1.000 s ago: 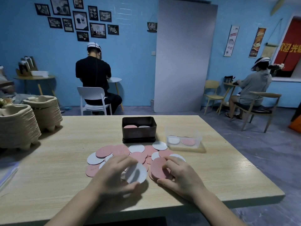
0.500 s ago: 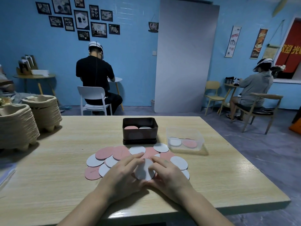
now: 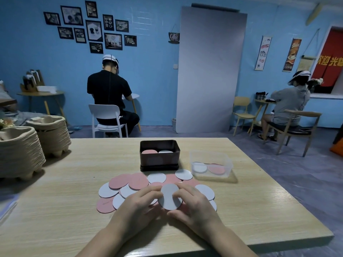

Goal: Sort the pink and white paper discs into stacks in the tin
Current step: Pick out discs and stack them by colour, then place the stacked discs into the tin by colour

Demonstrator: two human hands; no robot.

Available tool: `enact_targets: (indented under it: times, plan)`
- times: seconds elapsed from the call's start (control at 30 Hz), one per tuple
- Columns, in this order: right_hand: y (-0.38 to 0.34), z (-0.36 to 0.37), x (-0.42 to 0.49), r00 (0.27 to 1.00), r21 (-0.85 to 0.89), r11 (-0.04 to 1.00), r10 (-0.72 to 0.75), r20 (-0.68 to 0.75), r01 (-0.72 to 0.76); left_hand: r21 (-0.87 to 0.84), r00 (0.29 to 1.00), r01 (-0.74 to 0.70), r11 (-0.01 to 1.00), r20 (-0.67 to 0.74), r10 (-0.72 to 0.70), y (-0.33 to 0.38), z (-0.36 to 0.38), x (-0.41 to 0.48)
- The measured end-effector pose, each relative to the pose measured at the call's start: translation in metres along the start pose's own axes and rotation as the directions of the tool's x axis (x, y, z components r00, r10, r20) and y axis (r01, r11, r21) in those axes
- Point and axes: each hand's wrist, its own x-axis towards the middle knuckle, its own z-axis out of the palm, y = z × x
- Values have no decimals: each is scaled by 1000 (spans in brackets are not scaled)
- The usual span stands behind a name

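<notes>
A white paper disc (image 3: 169, 197) is held tilted up between both hands, just above a loose spread of pink discs (image 3: 138, 181) and white discs (image 3: 106, 190) on the wooden table (image 3: 55, 210). My left hand (image 3: 138, 204) pinches the held disc's left edge, and my right hand (image 3: 193, 204) grips its right edge. Behind the spread stands the dark rectangular tin (image 3: 159, 155), open at the top, with a pink stack (image 3: 149, 151) on its left and a white stack (image 3: 165, 151) on its right.
A clear plastic box (image 3: 211, 165) right of the tin holds a white and a pink disc. Two stacks of pulp egg trays (image 3: 20, 151) stand at the table's left edge. Two seated persons work at small tables by the far blue wall.
My right hand left the pink discs on the right and joined the left hand on the white disc. The disc now stands centred between both hands, higher over the pile.
</notes>
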Motion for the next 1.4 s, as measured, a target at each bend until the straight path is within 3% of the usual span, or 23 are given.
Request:
enact_targets:
  times: [0.23,0.53,0.8,1.13,1.4]
  plan:
    - [-4,-3,2,999,0,999,-44,-11,44,16,1000,-15,1000,-22,15,3,0,2]
    - [-2,-6,23,993,-5,993,-116,14,116,23,996,85,996,-2,-85,0,-8,4]
    - [8,-11,73,988,-71,989,-137,-70,132,160,998,59,985,19,-63,-26,-38,49]
    - [69,-23,152,999,-162,987,-23,-39,17,404,988,98,910,74,-139,-98,-35,84]
    - [101,-9,210,995,-135,990,60,83,-49,336,988,86,938,93,-123,-125,-28,97]
